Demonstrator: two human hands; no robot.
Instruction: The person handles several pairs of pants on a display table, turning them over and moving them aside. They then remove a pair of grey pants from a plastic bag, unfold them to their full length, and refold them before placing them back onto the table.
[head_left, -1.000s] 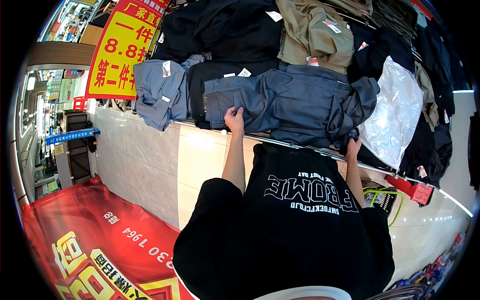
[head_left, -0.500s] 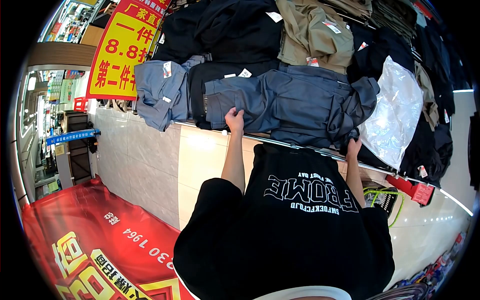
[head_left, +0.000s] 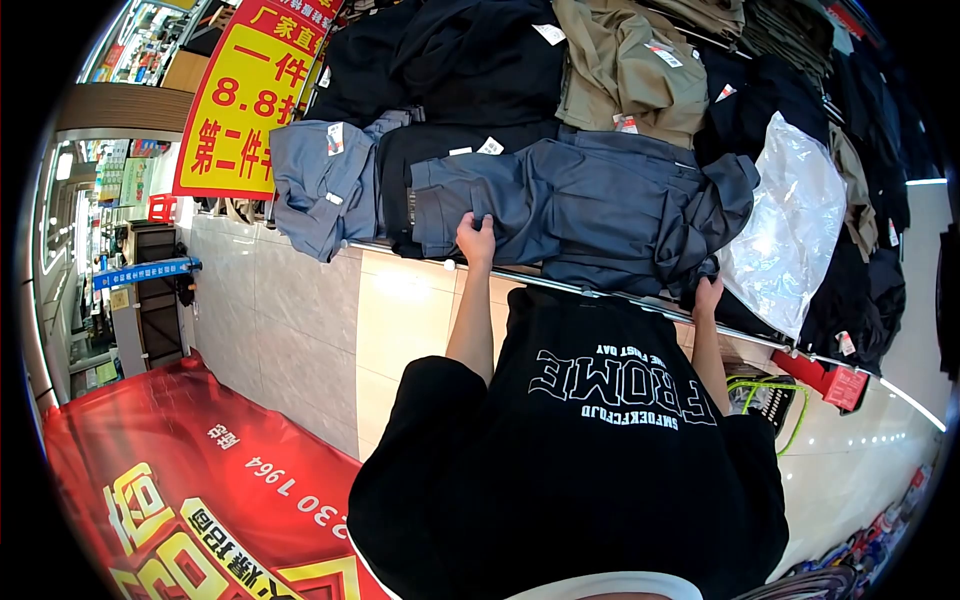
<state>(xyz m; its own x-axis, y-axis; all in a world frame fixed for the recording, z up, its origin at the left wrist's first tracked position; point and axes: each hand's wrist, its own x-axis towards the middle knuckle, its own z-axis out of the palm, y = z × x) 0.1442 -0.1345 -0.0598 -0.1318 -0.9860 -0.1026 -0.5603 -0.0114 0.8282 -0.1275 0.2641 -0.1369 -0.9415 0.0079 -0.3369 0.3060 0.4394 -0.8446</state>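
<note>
A pair of dark blue-grey trousers lies spread sideways over other folded clothes on the rack. My left hand pinches its lower edge near the left end, thumb and fingers closed on the cloth. Farther right, my right hand grips a bunched part of the same trousers by the front rail; its fingertips are partly hidden by the cloth. Beside the trousers' right end lies a clear plastic bag. On the left hangs a lighter grey-blue folded garment with a white tag.
Black clothes and khaki trousers with tags lie behind. A metal rail runs along the rack's front. To the left stands a red and yellow sign; a red banner covers floor below. A green-edged basket sits lower right.
My left hand has shifted very slightly to the right along the trousers' edge. My right hand and the garment look nearly the same.
</note>
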